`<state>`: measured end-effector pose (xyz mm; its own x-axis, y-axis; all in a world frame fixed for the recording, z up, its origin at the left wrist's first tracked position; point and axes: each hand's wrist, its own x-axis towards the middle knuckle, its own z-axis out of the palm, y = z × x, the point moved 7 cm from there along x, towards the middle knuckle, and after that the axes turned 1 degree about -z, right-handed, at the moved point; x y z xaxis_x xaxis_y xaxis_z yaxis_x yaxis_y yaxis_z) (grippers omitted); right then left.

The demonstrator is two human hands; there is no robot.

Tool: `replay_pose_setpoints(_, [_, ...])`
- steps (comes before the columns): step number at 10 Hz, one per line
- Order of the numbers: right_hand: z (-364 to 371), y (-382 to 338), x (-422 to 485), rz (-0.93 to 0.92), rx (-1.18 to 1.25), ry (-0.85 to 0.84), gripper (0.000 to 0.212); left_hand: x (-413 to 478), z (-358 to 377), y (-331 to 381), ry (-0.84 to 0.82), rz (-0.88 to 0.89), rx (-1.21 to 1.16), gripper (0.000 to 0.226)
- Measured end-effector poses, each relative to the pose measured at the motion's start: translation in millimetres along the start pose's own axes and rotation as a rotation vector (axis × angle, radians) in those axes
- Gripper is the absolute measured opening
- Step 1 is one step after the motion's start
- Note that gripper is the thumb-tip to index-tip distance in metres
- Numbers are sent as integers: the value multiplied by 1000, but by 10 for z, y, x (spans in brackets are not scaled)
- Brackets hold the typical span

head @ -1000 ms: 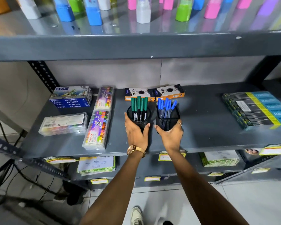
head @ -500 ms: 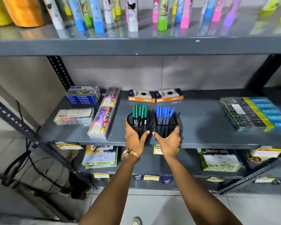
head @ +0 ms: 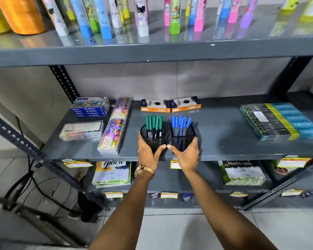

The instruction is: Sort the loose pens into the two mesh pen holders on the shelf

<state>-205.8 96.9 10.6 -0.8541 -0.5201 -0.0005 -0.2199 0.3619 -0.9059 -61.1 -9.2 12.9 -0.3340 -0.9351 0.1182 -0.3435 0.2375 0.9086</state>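
Two black mesh pen holders stand side by side near the front edge of the grey middle shelf (head: 224, 138). The round holder (head: 154, 140) on the left holds several green-capped pens (head: 154, 123). The square holder (head: 182, 139) on the right holds several blue-capped pens (head: 180, 123). My left hand (head: 147, 154) wraps the round holder from the front, thumb and fingers on its sides. My right hand (head: 186, 156) cups the square holder the same way. No loose pens lie on the shelf.
Oil pastel boxes (head: 90, 107) and crayon packs (head: 114, 134) lie to the left, two orange-and-black boxes (head: 170, 105) behind the holders, a stack of pencil packs (head: 278, 121) at the right. Upright colourful tubes (head: 143, 18) fill the upper shelf. Paper pads lie on the lower shelf.
The view has pulled back and tilted up, showing more of the upper shelf. Both hands stay on the holders, which sit slightly nearer the shelf's front edge.
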Motion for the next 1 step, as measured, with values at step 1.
replay_pose_setpoints(1, [-75,-79,10,-22,66,-37,106,-47,-22,36,-30,25,-46,126])
